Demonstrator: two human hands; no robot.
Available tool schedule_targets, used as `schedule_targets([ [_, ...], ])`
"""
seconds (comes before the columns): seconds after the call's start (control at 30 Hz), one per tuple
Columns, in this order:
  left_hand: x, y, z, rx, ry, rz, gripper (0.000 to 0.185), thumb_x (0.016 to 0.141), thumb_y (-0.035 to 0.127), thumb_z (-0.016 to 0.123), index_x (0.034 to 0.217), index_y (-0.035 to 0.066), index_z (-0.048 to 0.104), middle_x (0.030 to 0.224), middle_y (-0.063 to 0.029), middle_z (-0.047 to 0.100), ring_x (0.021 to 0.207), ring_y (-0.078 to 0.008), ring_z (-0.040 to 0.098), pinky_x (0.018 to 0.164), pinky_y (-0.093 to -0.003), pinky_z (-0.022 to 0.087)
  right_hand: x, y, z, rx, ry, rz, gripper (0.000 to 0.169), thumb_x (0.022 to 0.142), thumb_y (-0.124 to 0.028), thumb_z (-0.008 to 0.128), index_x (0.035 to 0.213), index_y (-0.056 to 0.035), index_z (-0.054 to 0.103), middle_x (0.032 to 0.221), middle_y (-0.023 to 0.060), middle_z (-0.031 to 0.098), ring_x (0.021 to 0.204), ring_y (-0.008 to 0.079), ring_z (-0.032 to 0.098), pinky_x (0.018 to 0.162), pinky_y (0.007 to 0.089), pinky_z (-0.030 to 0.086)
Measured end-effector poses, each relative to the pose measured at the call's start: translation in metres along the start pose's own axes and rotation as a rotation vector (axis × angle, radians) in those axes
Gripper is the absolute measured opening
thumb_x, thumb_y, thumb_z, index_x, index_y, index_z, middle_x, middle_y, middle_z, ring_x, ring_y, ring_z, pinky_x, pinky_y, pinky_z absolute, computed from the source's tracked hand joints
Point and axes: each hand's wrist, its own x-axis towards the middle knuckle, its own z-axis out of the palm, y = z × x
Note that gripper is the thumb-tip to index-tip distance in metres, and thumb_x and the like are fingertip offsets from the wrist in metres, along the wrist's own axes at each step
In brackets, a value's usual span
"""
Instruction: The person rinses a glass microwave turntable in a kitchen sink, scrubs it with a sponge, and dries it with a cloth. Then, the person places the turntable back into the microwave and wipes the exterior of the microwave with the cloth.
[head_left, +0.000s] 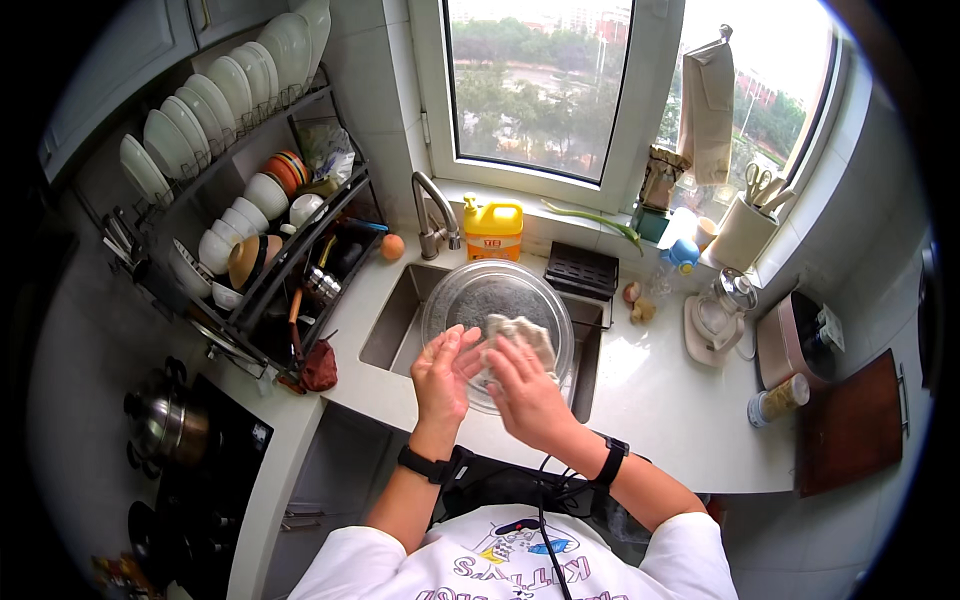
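A round clear glass plate (480, 300) with a raised rim lies over the sink (397, 322) and spans much of its opening. My right hand (529, 390) lies with its fingers flat on a crumpled beige cloth (536, 341), which covers the plate's right part. Beside it, my left hand (442, 375) is raised before the plate's lower left side. Its fingers are apart and slightly bent, with nothing seen in them. Whether the left fingers touch the glass is hard to tell. Black straps circle both wrists.
Behind the sink stand a curved faucet (431, 217) and a yellow pump jug (493, 229). A loaded dish rack (277, 255) rises on the left, above a cooktop (210, 465). To the right are a black slotted tray (581, 271), a glass-jug appliance (718, 322) and a cutting board (851, 427).
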Motion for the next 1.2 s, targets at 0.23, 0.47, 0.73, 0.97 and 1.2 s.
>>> schedule_targets([
  [0.23,-0.016,0.0,0.007,0.058,-0.073,-0.012,0.024,0.097,0.01,0.057,0.114,-0.006,0.06,0.107,-0.0222,0.068,0.092,-0.0355,0.071,0.078,-0.0424,0.062,0.07,0.064,-0.006,-0.076,0.102,-0.017,0.048,0.092,-0.018,0.058,0.137,-0.0026,0.05,0.141,0.0183,0.049,0.135,0.0358,0.042,0.114,0.0456,0.033],
  [0.47,-0.011,-0.003,-0.007,0.068,-0.047,0.016,0.023,0.097,0.009,0.056,0.114,-0.006,0.06,0.103,-0.0209,0.069,0.087,-0.0299,0.072,0.077,-0.0414,0.062,0.021,0.02,0.001,-0.005,-0.04,-0.021,0.046,0.095,-0.016,0.053,0.14,-0.0036,0.047,0.148,0.0191,0.043,0.141,0.039,0.034,0.117,0.046,0.026],
  [0.73,-0.016,0.005,0.015,0.127,-0.119,0.035,0.025,0.097,0.007,0.054,0.115,-0.01,0.058,0.104,-0.0228,0.068,0.088,-0.036,0.072,0.077,-0.0422,0.063,0.09,0.057,-0.01,0.09,0.117,-0.008,0.046,0.093,-0.019,0.056,0.137,-0.0067,0.051,0.144,0.0144,0.048,0.137,0.0365,0.04,0.116,0.0442,0.03],
  [0.97,0.009,0.014,0.011,0.013,0.052,0.109,0.028,0.095,0.009,0.057,0.116,-0.009,0.056,0.105,-0.0258,0.067,0.091,-0.0382,0.07,0.08,-0.0452,0.063,0.013,0.018,0.005,0.046,0.0,0.118,0.058,0.089,-0.019,0.061,0.142,-0.0017,0.044,0.149,0.0205,0.04,0.139,0.0428,0.035,0.117,0.0504,0.025],
  [1.2,0.009,0.017,0.003,-0.031,0.027,0.09,0.027,0.095,0.01,0.057,0.116,-0.008,0.057,0.109,-0.0258,0.066,0.094,-0.0401,0.069,0.081,-0.047,0.062,0.015,0.035,-0.01,-0.034,0.164,0.1,0.051,0.087,-0.014,0.062,0.136,-0.0019,0.051,0.14,0.021,0.049,0.133,0.0399,0.043,0.115,0.0476,0.032],
])
